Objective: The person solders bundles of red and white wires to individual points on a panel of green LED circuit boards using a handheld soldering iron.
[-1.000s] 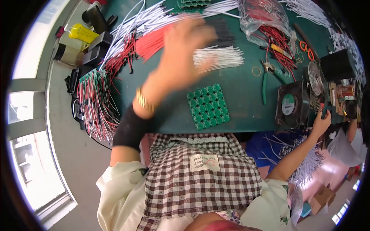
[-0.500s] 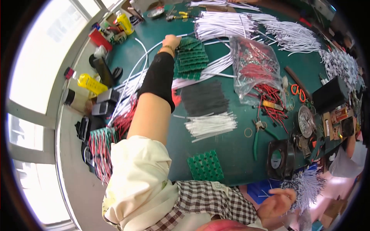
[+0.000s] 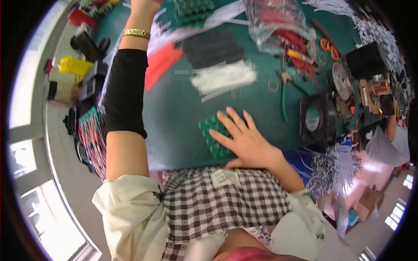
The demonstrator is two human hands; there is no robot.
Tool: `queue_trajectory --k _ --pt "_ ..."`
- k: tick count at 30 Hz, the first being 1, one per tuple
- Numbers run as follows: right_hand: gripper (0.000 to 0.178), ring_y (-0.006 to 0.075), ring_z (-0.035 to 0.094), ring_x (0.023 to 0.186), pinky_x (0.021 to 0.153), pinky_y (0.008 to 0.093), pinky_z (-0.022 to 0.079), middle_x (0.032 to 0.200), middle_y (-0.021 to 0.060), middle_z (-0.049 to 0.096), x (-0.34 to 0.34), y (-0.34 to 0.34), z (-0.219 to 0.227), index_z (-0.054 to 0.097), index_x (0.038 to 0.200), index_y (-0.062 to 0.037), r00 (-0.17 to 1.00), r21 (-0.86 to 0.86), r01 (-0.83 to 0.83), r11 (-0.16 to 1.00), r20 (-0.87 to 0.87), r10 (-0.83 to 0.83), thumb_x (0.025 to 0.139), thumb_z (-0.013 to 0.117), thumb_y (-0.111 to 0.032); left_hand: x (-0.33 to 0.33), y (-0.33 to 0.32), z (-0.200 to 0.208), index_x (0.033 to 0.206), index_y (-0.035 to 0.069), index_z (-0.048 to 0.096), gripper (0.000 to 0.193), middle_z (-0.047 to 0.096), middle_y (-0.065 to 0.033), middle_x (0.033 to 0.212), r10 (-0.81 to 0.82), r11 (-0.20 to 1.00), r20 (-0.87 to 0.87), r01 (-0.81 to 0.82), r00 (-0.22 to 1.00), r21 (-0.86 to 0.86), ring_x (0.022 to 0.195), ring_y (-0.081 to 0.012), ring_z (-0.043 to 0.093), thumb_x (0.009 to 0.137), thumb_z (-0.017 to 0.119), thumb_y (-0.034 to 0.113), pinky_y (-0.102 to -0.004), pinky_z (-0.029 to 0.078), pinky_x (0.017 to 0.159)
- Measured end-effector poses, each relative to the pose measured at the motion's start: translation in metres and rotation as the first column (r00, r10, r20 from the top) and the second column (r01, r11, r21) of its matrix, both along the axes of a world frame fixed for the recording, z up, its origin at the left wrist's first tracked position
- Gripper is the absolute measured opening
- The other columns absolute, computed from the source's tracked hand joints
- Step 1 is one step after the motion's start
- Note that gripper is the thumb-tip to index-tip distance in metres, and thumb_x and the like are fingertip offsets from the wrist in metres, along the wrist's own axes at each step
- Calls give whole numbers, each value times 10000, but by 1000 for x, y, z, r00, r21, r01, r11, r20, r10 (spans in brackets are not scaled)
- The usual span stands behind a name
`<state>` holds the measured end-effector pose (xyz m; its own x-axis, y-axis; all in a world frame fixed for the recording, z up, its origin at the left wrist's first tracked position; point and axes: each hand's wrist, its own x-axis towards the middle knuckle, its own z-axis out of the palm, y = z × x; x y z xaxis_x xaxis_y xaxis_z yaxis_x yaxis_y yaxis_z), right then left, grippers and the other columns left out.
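Note:
My right hand [image 3: 252, 143] lies flat with spread fingers over a green circuit board panel [image 3: 209, 135] near the table's front edge, hiding much of it. My left hand [image 3: 146, 6] reaches far forward and is cut off by the upper rim, so its fingers cannot be made out. To the right of it sits a stack of green circuit board panels [image 3: 191, 12]. Between the two hands lie a bundle of white strips [image 3: 224, 78], a mat of black strips [image 3: 213, 48] and some blurred red strips [image 3: 162, 65].
A clear bag [image 3: 278, 26] of red wires, green-handled pliers [image 3: 284, 93], orange scissors [image 3: 329, 48] and a black fan-like frame [image 3: 311, 117] occupy the right side. At left are a yellow bottle [image 3: 75, 65] and red-white wires on boards [image 3: 92, 139]. Bundled wires [image 3: 335, 167] hang beyond the right edge.
The view has shifted, with the table now higher in it. My right hand has come from beside the table onto the near panel. My left arm still stretches forward, farther left of the stack.

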<state>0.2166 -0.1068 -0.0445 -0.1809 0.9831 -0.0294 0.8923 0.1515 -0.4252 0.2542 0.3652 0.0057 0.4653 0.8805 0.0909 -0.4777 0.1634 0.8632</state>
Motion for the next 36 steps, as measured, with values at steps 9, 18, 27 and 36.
queue_trajectory --k 9,18,27,36 --pt "586 409 366 1267 975 493 396 1373 225 378 -14 -41 -39 551 1233 -145 993 316 -51 948 -84 81 700 748 -288 -120 -258 -38 1119 -3 617 284 553 50 755 -652 499 -655 867 382 8 631 -32 483 941 510 192 -201 427 561" --pt "338 359 555 1096 866 434 510 1148 199 577 -13 -78 -32 598 1095 13 988 508 -87 857 -68 141 794 644 -133 -127 -271 -69 1252 25 554 330 544 22 832 -500 508 -788 859 358 68 773 -68 474 945 490 125 -227 430 721" --pt "386 355 542 1145 883 437 509 1207 189 569 -29 -84 -46 596 1113 19 987 561 -35 827 -111 117 792 664 -185 -132 -272 -76 1144 10 569 259 620 -132 914 81 544 -756 607 649 579 813 -257 590 909 516 105 -337 466 773" --pt "434 313 527 1169 913 421 483 1220 157 568 -42 -75 -51 604 1076 17 997 501 -67 863 2 77 722 718 -207 -181 -312 -46 1081 79 617 381 543 -135 1111 181 -24 -595 609 783 793 1061 -310 510 733 720 195 -404 430 866"
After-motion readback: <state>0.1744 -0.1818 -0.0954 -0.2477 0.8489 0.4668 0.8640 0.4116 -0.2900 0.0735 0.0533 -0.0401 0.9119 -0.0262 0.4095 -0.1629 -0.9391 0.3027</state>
